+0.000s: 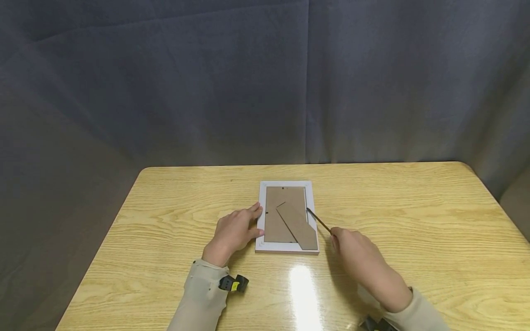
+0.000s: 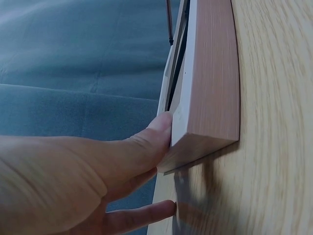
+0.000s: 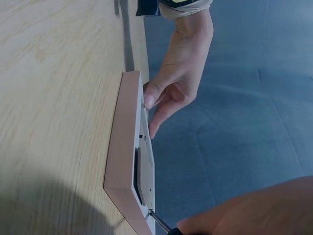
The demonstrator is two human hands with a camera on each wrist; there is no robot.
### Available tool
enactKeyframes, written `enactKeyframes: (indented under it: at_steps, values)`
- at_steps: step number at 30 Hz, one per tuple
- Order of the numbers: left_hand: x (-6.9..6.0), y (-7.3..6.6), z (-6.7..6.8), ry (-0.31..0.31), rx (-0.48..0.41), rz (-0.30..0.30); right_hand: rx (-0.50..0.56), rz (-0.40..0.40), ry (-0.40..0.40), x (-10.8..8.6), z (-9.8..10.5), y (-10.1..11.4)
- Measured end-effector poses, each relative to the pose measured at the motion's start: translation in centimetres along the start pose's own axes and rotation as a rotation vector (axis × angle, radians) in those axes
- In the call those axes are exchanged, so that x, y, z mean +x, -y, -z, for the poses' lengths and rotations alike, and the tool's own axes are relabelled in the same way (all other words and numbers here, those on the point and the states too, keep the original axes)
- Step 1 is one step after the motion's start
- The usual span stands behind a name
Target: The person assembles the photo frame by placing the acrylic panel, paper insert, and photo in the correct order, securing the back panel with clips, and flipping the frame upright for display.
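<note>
A white-rimmed picture frame (image 1: pixel 281 247) lies back side up on the table. Its brown backing board (image 1: pixel 273 225) carries a folded easel stand (image 1: pixel 301 229) that slants down to the lower right corner. On the left rim rests my left hand (image 1: pixel 233 230), thumb and forefinger spread apart and pressing. My right hand (image 1: pixel 360 257) grips a thin screwdriver (image 1: pixel 319 219), whose tip meets the right edge of the backing board. In the right wrist view the screwdriver's metal shaft (image 3: pixel 160 221) touches the rim's inner edge; the hand covers most of its handle.
The wooden table (image 1: pixel 174 220) surrounds the frame, with a bright light reflection in front. A dark grey curtain (image 1: pixel 232 92) hangs behind the table's far edge. Small black wrist devices sit at both cuffs, the left one (image 1: pixel 233 283) with a yellow mark.
</note>
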State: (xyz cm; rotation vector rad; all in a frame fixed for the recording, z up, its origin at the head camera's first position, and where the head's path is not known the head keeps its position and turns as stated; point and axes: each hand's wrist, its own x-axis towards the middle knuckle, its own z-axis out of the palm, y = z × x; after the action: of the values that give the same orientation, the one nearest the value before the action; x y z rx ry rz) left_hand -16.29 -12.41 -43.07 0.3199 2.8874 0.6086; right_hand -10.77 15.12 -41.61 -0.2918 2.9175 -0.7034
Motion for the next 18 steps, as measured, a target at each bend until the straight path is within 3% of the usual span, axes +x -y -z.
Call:
enactKeyframes:
  at_steps: [11,18]
  values:
    - [-0.03,0.17,-0.03,0.006,0.015,-0.005,-0.049,-0.009,-0.027,-0.17,-0.51,0.24]
    - [-0.02,0.19,-0.03,-0.002,0.007,-0.012,-0.02,0.002,0.005,0.09,0.22,-0.32]
